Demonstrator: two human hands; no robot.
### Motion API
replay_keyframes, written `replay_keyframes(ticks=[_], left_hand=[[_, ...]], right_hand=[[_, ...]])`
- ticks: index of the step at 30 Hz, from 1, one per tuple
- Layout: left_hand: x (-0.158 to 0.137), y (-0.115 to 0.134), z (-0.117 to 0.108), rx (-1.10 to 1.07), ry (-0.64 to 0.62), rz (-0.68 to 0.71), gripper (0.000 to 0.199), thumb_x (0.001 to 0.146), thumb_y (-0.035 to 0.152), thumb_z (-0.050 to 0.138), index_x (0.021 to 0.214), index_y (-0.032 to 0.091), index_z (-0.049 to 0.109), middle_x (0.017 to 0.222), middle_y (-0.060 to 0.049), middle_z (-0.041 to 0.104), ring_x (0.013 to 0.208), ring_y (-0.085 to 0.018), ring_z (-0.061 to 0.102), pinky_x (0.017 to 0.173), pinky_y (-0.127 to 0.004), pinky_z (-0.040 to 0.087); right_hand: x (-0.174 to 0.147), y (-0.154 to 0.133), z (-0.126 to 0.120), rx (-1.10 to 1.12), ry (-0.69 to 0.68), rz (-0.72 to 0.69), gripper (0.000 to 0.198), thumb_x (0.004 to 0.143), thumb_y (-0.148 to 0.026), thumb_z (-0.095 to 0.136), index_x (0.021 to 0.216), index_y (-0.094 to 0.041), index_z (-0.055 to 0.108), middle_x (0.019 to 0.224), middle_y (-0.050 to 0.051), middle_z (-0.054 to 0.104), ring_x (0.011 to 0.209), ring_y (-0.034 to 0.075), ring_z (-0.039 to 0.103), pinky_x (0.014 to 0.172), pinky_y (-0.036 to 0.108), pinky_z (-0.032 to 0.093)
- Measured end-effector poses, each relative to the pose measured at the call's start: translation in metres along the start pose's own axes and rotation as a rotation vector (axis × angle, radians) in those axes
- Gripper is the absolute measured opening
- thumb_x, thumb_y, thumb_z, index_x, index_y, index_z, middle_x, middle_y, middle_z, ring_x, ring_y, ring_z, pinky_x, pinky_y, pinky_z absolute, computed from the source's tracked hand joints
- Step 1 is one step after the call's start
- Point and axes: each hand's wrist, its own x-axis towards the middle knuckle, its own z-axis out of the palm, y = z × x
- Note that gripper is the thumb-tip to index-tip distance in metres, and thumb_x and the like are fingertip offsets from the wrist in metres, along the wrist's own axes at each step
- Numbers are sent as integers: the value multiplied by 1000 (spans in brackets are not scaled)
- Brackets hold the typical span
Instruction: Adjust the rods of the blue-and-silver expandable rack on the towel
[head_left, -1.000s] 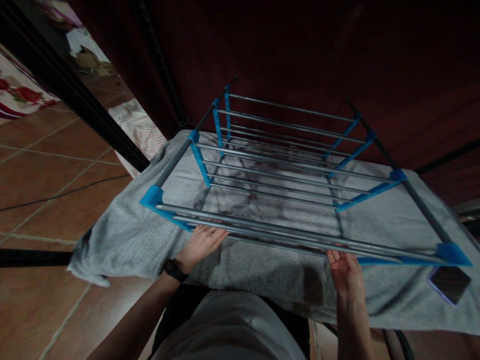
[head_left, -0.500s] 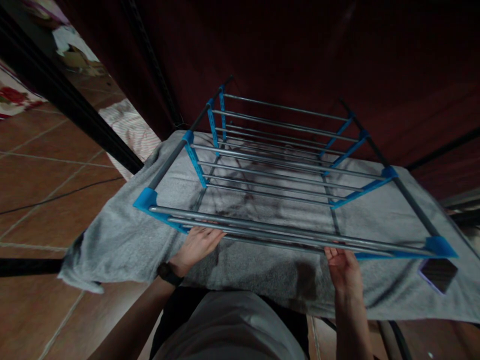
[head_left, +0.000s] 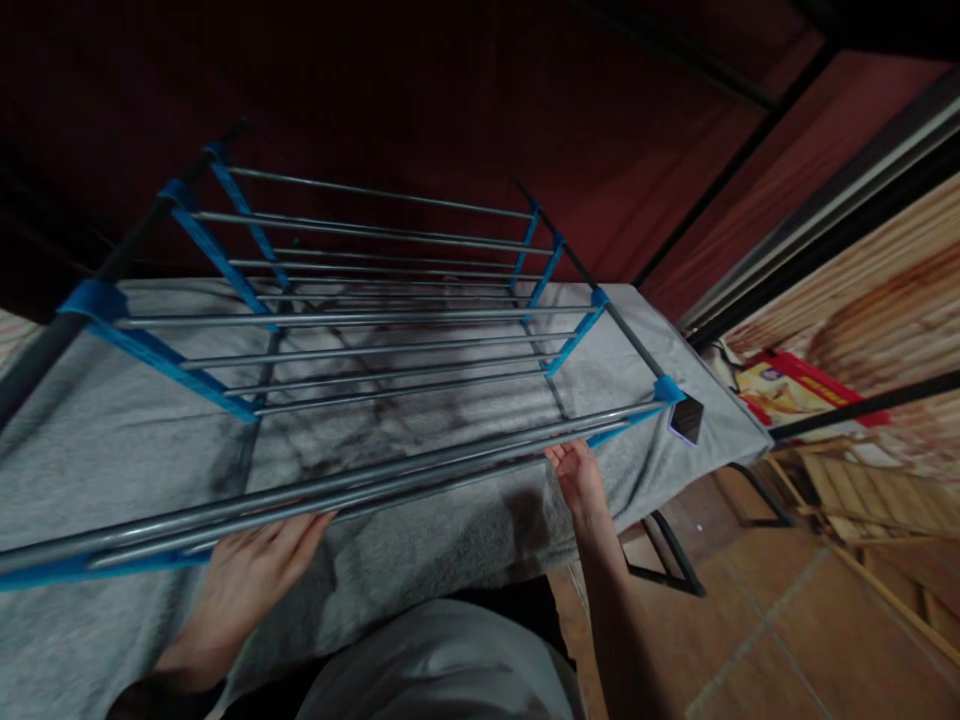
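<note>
A shoe rack (head_left: 405,319) of grey metal tubes with blue plastic side brackets lies on a grey blanket (head_left: 442,540). Its long front tubes run across the view close to my body. My left hand (head_left: 259,565) is closed on the lower front tubes toward the left, its fingertips partly hidden by them. Farther right, my right hand (head_left: 579,478) grips the same group of tubes from below, near the right front bracket (head_left: 667,390), palm turned up. A dark watch (head_left: 161,697) sits on my left wrist.
A phone (head_left: 685,419) lies on the blanket beside the rack's right front corner. Behind hangs a dark red cloth (head_left: 420,90). At right stand black metal bars (head_left: 862,408), a red and yellow package (head_left: 802,392) and a wooden slatted piece (head_left: 862,490) above the tiled floor.
My view has swung to the right, so the rack, phone and hands appear farther left. Both hands stay on the front tubes.
</note>
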Motion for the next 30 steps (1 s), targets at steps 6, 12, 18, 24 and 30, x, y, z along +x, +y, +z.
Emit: replay_keyframes(ticks=[6, 12, 18, 24, 30], left_hand=[[-5, -2, 1, 46, -74, 2, 50, 92, 0, 40, 119, 23, 75, 106, -4, 79, 80, -17, 71, 69, -30, 48], [6, -2, -8, 97, 6, 126, 52, 90, -6, 40, 112, 23, 76, 110, -4, 79, 87, -19, 72, 74, -31, 46], [9, 0, -10, 205, 17, 191, 52, 90, -7, 38, 105, 23, 79, 107, -3, 80, 82, -18, 73, 72, -32, 48], [-4, -5, 1, 87, -99, 53, 55, 90, -3, 36, 114, 23, 78, 107, -4, 80, 86, -18, 73, 71, -30, 50], [-16, -10, 13, 88, -69, 73, 57, 89, -3, 35, 114, 25, 78, 111, -4, 80, 86, -18, 74, 72, -30, 51]], right_hand=[[7, -4, -7, 26, 60, -76, 23, 72, -30, 80, 86, -25, 62, 83, -4, 71, 78, 13, 69, 77, 26, 59], [10, -14, -14, 44, 118, -28, 15, 78, -26, 76, 89, -23, 66, 85, -1, 74, 75, 13, 70, 73, 24, 60], [17, -17, -19, 23, 152, 31, 8, 83, -26, 72, 87, -21, 67, 72, 0, 71, 60, 11, 66, 65, 21, 60], [24, -15, -23, 10, 154, 35, 10, 83, -27, 73, 81, -22, 64, 67, -1, 69, 57, 11, 65, 60, 19, 59], [28, -16, -23, 24, 112, 50, 9, 83, -26, 73, 81, -22, 65, 73, 1, 72, 58, 12, 66, 62, 21, 60]])
